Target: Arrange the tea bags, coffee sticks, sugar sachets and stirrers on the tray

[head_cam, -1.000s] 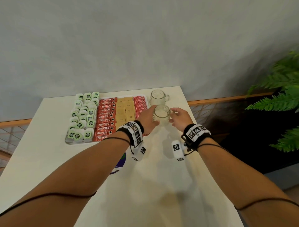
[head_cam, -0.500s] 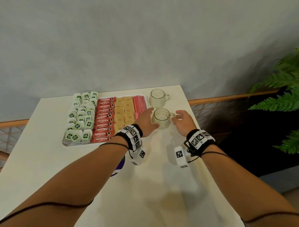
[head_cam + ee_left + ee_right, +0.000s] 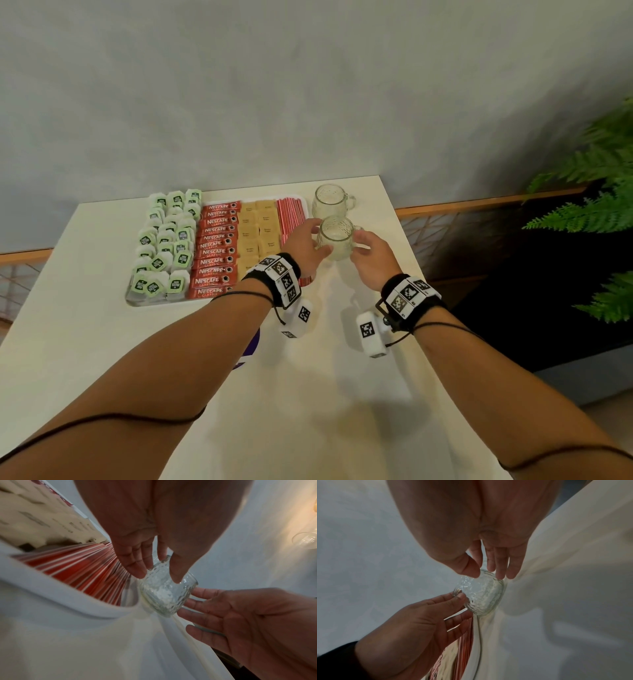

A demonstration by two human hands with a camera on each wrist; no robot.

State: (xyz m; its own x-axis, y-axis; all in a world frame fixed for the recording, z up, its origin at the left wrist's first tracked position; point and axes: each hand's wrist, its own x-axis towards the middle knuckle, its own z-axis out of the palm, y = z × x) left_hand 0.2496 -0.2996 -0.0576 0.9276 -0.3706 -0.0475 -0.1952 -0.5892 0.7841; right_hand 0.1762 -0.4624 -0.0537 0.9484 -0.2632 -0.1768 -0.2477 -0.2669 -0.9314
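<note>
The white tray (image 3: 154,304) holds rows of green tea bags (image 3: 168,240), red coffee sticks (image 3: 215,250), tan sugar sachets (image 3: 257,226) and red stirrers (image 3: 291,216). Right of the tray stands a textured glass mug (image 3: 337,240) between my two hands. My left hand (image 3: 317,236) lies against its left side with straight fingers, the thumb by the rim. My right hand (image 3: 363,245) touches its right side with straight fingertips. The left wrist view shows the mug (image 3: 164,593) next to the tray's rim (image 3: 51,595) and the stirrers (image 3: 82,569).
A second glass mug (image 3: 330,200) stands just behind the first, near the table's far right corner. A purple and white round thing (image 3: 251,346) peeks out under my left forearm. A fern (image 3: 589,192) hangs beyond the table's right edge.
A second ago both hands held the mug. Half a second ago they had eased off it. Now their fingertips touch its sides again, and the mug stands in about the same place.
</note>
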